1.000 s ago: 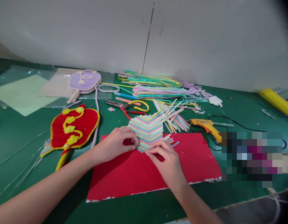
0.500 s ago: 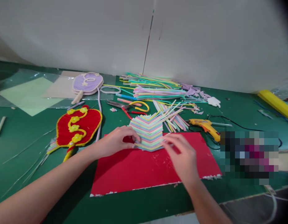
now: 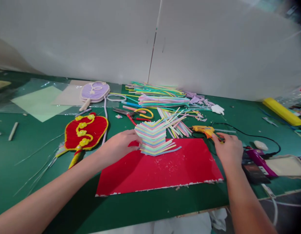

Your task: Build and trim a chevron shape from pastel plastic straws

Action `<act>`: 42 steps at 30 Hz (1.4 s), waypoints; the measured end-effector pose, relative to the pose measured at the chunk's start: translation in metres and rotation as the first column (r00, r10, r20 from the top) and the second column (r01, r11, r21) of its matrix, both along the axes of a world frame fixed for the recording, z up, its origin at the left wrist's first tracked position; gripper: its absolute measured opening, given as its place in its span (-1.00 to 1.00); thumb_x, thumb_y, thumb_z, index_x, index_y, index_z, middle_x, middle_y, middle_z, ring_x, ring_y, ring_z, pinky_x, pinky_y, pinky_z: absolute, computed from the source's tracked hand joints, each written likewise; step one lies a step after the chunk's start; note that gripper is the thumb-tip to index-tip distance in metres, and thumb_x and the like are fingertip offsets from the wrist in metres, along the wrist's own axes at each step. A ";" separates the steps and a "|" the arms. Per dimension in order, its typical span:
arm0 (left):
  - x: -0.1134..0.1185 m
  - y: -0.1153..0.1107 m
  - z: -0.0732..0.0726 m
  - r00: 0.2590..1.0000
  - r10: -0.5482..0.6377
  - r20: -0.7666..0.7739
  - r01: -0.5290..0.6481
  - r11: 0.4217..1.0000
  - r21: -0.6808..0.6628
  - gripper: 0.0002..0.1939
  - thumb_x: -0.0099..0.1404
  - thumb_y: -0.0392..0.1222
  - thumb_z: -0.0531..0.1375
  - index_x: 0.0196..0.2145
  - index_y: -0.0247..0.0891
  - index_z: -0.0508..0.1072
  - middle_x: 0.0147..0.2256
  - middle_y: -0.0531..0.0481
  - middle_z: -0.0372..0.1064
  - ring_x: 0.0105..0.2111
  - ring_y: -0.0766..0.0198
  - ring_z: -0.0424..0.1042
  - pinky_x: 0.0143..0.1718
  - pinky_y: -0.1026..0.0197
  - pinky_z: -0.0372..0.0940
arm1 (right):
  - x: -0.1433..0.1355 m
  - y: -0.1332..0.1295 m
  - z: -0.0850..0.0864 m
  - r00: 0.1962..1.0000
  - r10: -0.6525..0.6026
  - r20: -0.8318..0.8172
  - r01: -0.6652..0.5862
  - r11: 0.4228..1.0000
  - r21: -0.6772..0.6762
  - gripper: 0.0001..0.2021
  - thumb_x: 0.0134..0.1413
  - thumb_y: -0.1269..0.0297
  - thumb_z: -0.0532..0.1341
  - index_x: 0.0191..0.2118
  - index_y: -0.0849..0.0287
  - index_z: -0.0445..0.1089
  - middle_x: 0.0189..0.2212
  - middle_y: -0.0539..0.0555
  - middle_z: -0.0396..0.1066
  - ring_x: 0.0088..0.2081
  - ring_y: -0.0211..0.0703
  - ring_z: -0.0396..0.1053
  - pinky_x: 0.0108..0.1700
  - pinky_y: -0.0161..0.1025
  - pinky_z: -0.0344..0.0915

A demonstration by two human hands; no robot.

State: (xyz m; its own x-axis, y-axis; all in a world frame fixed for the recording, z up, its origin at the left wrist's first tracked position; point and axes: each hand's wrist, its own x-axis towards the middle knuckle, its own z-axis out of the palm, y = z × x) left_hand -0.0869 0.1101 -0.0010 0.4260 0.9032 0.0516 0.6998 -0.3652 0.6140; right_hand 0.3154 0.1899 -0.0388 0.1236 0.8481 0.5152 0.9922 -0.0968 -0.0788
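A chevron panel of pastel strips [image 3: 154, 138] lies over the upper edge of a red sheet [image 3: 152, 172]. My left hand [image 3: 124, 143] pinches the panel's lower left edge between thumb and fingers. On the right, my right hand [image 3: 228, 148] has its fingers closed round the handle of the yellow glue gun [image 3: 204, 129], whose nozzle points left. The panel's lower right strip ends stick out loose above the sheet, the lowest one blue. More loose pastel strips [image 3: 183, 125] lie crossed just behind the panel.
Red-handled pliers [image 3: 126, 112] lie behind the panel, near bundles of coloured stems [image 3: 165, 100]. A red and yellow fan [image 3: 85, 131] and a lilac fan [image 3: 95, 91] lie left. The glue gun's black cord runs right to a purple power strip [image 3: 259, 161].
My right hand has left the panel's right edge and moved right onto the glue gun. My left hand remains at the panel's left edge. The view has shifted slightly.
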 end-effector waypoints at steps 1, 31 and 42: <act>0.001 0.000 0.000 0.998 0.060 -0.027 -0.060 0.998 -0.003 -0.81 0.29 -0.14 0.06 -0.25 -0.17 0.45 -0.18 -0.03 0.38 -0.19 0.23 0.40 -0.18 0.24 0.27 | -0.002 0.001 0.001 0.998 -0.067 0.010 0.067 0.997 -0.029 -0.57 0.11 0.01 0.06 -0.17 0.26 0.47 -0.25 0.29 0.40 -0.24 0.12 0.30 -0.27 -0.08 0.19; 0.038 0.092 0.060 0.962 0.118 -0.247 -0.182 0.950 -0.253 -0.51 -0.02 0.05 0.26 -0.15 -0.27 0.49 -0.22 0.01 0.48 -0.21 0.14 0.41 -0.28 0.30 0.28 | -0.018 0.007 -0.004 0.794 0.076 -0.603 -0.011 0.994 0.111 -0.51 0.20 -0.04 -0.10 -0.08 0.26 0.31 -0.32 0.24 0.48 -0.34 0.00 0.39 -0.36 -0.23 0.13; 0.042 0.025 0.066 0.326 0.880 0.345 -0.447 0.466 -0.764 -0.38 0.02 -0.29 0.33 0.05 -0.23 0.28 -0.30 -0.03 0.51 -0.40 0.26 0.51 -0.49 0.35 0.41 | -0.019 0.006 -0.001 0.759 0.099 -0.644 -0.043 0.994 0.103 -0.56 0.19 0.01 -0.08 -0.06 0.22 0.32 -0.30 0.19 0.47 -0.39 -0.06 0.39 -0.35 -0.24 0.19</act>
